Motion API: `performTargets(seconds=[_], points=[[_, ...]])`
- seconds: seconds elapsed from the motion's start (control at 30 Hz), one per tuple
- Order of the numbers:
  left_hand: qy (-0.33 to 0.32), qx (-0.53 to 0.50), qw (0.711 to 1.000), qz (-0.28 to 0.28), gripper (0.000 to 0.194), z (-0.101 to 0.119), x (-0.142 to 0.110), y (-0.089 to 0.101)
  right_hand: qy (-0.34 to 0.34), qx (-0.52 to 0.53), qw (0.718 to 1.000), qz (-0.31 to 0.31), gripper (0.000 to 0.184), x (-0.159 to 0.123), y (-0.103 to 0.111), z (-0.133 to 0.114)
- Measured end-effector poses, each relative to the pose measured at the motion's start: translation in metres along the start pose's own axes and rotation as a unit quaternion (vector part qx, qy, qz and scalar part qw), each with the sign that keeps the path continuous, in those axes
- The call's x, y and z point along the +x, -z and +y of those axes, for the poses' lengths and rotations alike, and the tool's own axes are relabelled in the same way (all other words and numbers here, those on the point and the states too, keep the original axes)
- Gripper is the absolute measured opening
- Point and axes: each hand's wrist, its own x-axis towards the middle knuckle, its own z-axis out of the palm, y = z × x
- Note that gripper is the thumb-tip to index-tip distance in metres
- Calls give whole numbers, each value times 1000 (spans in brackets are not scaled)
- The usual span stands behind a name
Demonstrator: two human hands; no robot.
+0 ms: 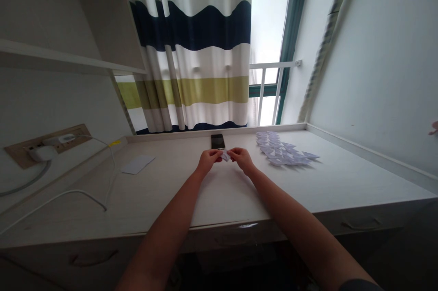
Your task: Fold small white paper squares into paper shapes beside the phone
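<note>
Between my two hands is a small folded piece of white paper (226, 156), held just above the desk. My left hand (208, 160) pinches its left side with closed fingers. On the other side, my right hand (241, 158) grips the paper between thumb and fingers. The fingers cover part of the paper, so its exact folds are hard to see. Right behind the hands lies a dark phone (217, 141). To the right sit several folded white paper pieces (282, 149) in overlapping rows. A flat stack of white paper (138, 164) rests on the left.
The white desk (164, 204) has a raised rim along its back and right side. A white cable (82, 192) runs over its left part from a wall socket (48, 145). A striped curtain (191, 31) hangs behind, and a shelf (68, 56) juts out at upper left.
</note>
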Motion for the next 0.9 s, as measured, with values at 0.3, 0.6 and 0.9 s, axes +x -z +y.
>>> performTargets(seconds=[0.3, 0.6, 0.9], points=[[-6, -4, 1000, -13, 29, 0, 2, 0, 18, -29, 999, 15, 24, 1, 1, 2], [13, -22, 1000, 1, 32, 1, 0, 1, -1, 26, 1000, -6, 25, 1, 0, 3], [53, -69, 996, -20, 36, -6, 3, 1, 39, 1, 999, -6, 26, 3, 1, 9]])
